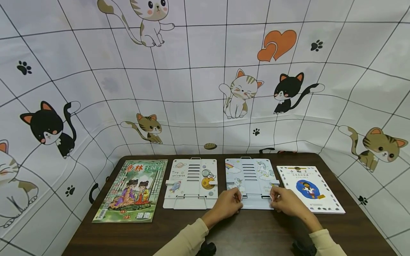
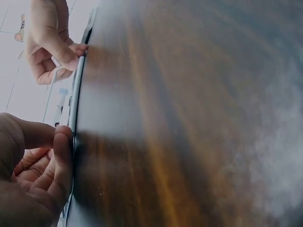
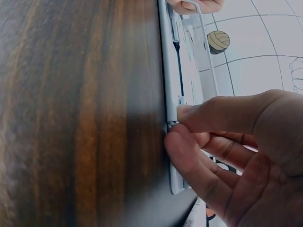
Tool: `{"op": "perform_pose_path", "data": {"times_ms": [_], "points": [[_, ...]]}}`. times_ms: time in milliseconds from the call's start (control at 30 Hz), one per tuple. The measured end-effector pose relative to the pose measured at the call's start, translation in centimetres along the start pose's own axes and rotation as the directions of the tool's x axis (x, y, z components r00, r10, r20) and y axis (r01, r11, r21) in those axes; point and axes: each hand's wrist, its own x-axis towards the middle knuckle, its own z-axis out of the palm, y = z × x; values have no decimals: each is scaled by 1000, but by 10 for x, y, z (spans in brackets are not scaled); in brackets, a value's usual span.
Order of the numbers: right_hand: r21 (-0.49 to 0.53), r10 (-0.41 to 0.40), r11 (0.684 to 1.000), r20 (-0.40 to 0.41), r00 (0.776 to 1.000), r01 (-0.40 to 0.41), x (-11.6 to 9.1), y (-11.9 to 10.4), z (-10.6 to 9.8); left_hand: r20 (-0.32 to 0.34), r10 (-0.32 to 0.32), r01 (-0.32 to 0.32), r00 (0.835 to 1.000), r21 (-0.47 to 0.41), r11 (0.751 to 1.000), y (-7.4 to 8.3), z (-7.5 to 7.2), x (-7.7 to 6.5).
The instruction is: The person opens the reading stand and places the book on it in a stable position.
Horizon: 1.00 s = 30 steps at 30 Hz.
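Both hands are at the front edge of a white book stand (image 1: pixel 251 177) printed with a rainbow and unicorns, lying flat on the table. My left hand (image 1: pixel 228 203) pinches its near left part; the left wrist view shows thumb and forefinger (image 2: pixel 62 142) meeting at the thin edge. At the near right part, my right hand (image 1: pixel 286 202) pinches the same edge, its thumb (image 3: pixel 189 112) on top and forefinger below in the right wrist view. A wire bracket (image 3: pixel 208 52) rises from the stand between the hands. The fingers hide both front corners in the head view.
Left of the hands lies a second book stand (image 1: pixel 189 183) with a space print. Beyond it is a green magazine (image 1: pixel 134 192). A white book (image 1: pixel 309 192) with a blue circle lies right of the right hand. Cat-patterned cloth (image 1: pixel 205 85) surrounds the dark wooden table (image 1: pixel 250 231).
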Motion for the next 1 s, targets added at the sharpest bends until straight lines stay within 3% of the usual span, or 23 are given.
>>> {"op": "perform_pose_path", "data": {"times_ms": [200,300,500,733,867,1000], "points": [[32,25,999,93,995,-28,3,-2,-8,78,-26,27,997,-10,1000,1,-6,1],[63,62,996,124,990,-70,5,-5,-18,83,-34,31,996,37,999,-1,-12,5],[77,127,989,-18,992,-125,16,-11,-39,-63,-19,29,998,161,987,7,-40,22],[-44,178,981,-176,968,-188,43,-3,-45,-208,-81,116,975,162,980,13,-60,40],[-126,223,961,-186,957,-248,55,6,-39,-189,-138,168,972,155,973,12,-58,46],[-119,276,948,-152,949,-295,62,12,-31,-136,-213,232,967,140,963,10,-52,51]]}}
